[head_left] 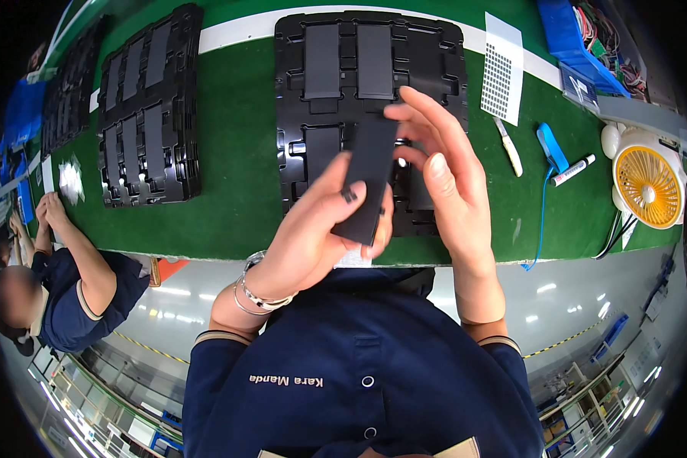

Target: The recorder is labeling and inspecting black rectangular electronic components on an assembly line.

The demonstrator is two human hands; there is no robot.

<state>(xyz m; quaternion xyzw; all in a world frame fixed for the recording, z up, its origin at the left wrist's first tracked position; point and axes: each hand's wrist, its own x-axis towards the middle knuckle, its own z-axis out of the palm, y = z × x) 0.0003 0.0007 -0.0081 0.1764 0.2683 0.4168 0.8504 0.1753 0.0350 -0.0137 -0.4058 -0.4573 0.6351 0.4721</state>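
Note:
My left hand (317,217) grips a flat black rectangular plate (372,172), thumb on top and fingers beneath. On that thumb sits a small dark square (348,195). Beside the plate's far right edge, my right hand (458,179) is raised with curved fingers apart and nothing visible in them. Both hands are over a black moulded tray (290,84). Two similar black plates, a left one (322,61) and a right one (375,61), lie in its far slots. More plates in the near slots are partly hidden by my hands and the held plate.
Stacked trays of plates (183,114) stand to the left, near a co-worker (84,290). On the right lie a white sheet of small dark squares (502,69), a knife (509,149), a blue strap (551,149), a marker (572,170), a fan (649,191) and a blue bin (569,38).

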